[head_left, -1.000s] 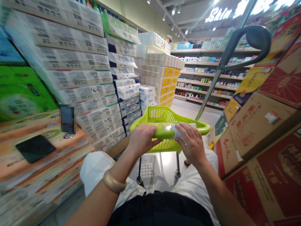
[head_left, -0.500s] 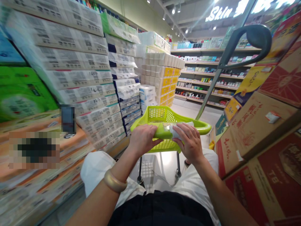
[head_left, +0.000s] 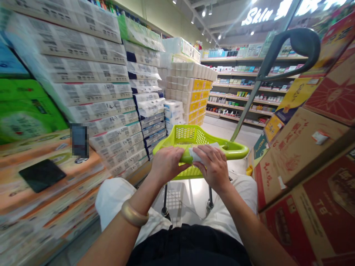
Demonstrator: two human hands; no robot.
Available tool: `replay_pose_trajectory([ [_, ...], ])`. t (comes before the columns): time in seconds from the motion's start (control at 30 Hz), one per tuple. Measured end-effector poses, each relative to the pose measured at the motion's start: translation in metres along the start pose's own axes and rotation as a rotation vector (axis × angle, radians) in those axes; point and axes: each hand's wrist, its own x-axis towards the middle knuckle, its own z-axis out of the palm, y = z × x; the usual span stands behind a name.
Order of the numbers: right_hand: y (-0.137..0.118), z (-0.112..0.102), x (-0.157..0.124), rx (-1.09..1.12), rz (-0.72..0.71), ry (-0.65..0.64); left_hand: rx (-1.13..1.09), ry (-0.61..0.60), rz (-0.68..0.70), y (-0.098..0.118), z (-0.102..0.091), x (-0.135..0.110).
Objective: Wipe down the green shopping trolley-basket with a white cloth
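Before me is a lime-green plastic shopping cart (head_left: 240, 152) with a perforated basket and dark legs on casters. My left hand (head_left: 167, 162) is closed round the left part of its handle bar, thumb below. A gold bangle (head_left: 134, 214) circles my left wrist. My right hand (head_left: 215, 168) presses a white tissue or cloth (head_left: 198, 156) onto the middle of the bar, fingers over the top and thumb underneath. Part of the white piece is hidden under those fingers. The two hands are close together but apart.
Stacked tissue packs (head_left: 94, 79) rise on the left; a dark flat object (head_left: 42, 175) lies on orange packs. Cardboard cartons (head_left: 302, 147) line the right. A grey pole with a looped grip (head_left: 313, 55) slants up beside the cart. Stocked shelves (head_left: 235, 75) stand behind.
My right hand has slid left along the handle bar with the white piece, closer to my left hand. My left hand and the cart have hardly moved.
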Motion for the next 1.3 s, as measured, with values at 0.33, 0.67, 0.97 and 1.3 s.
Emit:
replay_pose_trajectory([
  [0.33,0.015,-0.007,-0.010,-0.016,0.183,0.060,0.010,-0.010,-0.005,0.001,0.000,0.000],
  [0.67,-0.004,-0.003,0.003,-0.039,0.123,-0.020,-0.016,0.015,0.000,-0.004,0.000,-0.002],
  [0.97,0.004,-0.005,-0.010,-0.077,0.306,0.120,-0.001,0.013,-0.012,-0.001,0.001,-0.001],
  [1.3,0.002,-0.006,0.001,-0.075,0.243,0.031,-0.018,0.009,-0.011,-0.004,0.000,-0.003],
])
